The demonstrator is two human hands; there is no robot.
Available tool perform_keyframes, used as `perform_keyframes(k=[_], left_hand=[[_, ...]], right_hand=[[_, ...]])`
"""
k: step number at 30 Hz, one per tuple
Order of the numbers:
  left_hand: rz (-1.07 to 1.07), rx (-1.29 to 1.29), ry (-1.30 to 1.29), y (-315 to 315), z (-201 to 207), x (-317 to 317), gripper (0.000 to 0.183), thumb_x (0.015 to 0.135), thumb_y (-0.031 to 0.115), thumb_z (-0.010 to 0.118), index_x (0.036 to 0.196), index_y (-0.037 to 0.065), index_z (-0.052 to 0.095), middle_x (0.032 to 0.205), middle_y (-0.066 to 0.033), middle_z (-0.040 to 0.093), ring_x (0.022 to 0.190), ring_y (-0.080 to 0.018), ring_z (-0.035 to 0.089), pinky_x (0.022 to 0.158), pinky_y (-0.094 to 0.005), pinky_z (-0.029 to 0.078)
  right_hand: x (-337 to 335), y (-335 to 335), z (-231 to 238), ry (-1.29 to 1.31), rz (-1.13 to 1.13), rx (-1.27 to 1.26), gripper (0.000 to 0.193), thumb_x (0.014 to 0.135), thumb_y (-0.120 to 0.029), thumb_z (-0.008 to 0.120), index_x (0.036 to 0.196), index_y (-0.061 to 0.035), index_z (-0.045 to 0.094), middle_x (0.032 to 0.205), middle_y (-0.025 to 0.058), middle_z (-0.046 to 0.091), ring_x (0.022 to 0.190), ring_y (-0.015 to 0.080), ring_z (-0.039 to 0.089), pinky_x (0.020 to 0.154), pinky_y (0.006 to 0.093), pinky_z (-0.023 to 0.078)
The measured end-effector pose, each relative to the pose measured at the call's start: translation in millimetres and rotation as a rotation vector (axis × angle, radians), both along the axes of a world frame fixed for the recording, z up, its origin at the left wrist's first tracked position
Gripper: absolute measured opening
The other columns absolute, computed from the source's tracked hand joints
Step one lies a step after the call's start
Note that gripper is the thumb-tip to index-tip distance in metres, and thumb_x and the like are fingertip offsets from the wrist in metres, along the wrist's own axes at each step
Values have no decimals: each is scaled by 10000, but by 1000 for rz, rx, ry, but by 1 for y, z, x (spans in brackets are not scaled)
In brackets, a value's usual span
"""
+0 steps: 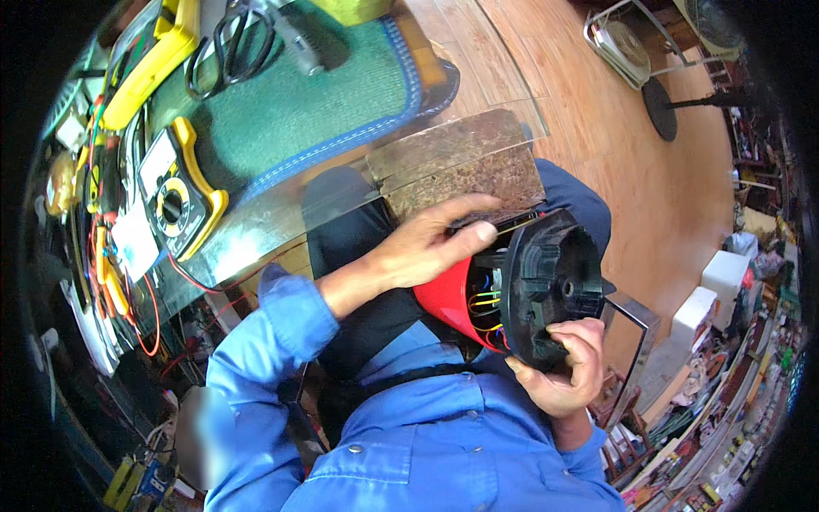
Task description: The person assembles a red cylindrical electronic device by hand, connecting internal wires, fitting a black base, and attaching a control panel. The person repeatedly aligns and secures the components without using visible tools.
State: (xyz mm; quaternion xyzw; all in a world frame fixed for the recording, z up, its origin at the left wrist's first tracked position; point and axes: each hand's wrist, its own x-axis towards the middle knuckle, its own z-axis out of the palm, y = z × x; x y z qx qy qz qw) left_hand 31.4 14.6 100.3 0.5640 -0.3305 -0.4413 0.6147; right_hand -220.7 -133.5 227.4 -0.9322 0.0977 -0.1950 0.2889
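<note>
Over my lap lies an appliance with a red rounded housing [448, 299] and a round black ribbed plastic base [550, 286]. The base stands partly apart from the housing. Through the gap show yellow, red and blue wires [486, 300]. My right hand [563, 367] grips the lower edge of the base between thumb and bent fingers. Stretched across the upper side of the housing, my left hand [422, 252] has its thumb and fingers apart, near the gap. Whether it touches anything inside is hidden.
A glass-topped table [281, 209] at the left bears a green mat [299, 111], a yellow-black multimeter [179, 192] and a coiled black cable [230, 55]. Beyond my knees is a worn wooden block [461, 166]. Fans [623, 51] and cluttered shelving line the right.
</note>
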Motion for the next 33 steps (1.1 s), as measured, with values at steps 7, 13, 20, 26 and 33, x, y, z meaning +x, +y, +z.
perform_keyframes(k=[7,13,20,26,33], left_hand=[[-83,-161,-121,-23,-9,-5,503,1157,251,672,1594,4,643,1573,-214,665,1497,-338,610,1283,-450,459],[-82,-218,-285,-2,-3,-17,642,1133,388,694,1647,14,604,1677,-263,578,1587,-433,518,1324,-535,390],[-125,-238,-391,9,0,-24,701,1119,474,695,1666,46,601,1720,-244,542,1616,-431,478,1357,-578,323],[-119,-259,-387,11,-9,-22,744,1108,511,682,1679,44,592,1734,-236,533,1627,-432,464,1363,-573,313],[1,-301,-194,11,-26,-10,596,1098,271,703,1623,0,627,1627,-246,629,1535,-391,580,1305,-490,430]], right_hand=[[-24,-1,-5,-5,-83,74,709,672,-192,1103,1223,-44,682,1198,132,739,1032,320,687,942,499,548],[-42,-1,2,22,33,36,685,691,-187,1095,1176,-42,633,1121,113,681,972,289,650,923,500,533],[-64,8,4,74,69,22,749,657,-145,1113,1217,-99,618,1121,89,739,883,296,686,845,497,535],[-56,7,6,96,105,44,761,645,-142,1120,1218,-109,621,1132,80,725,905,295,679,844,495,529],[-11,0,7,69,165,7,748,613,-117,1126,1190,-99,651,1130,83,689,937,292,659,841,493,520]])
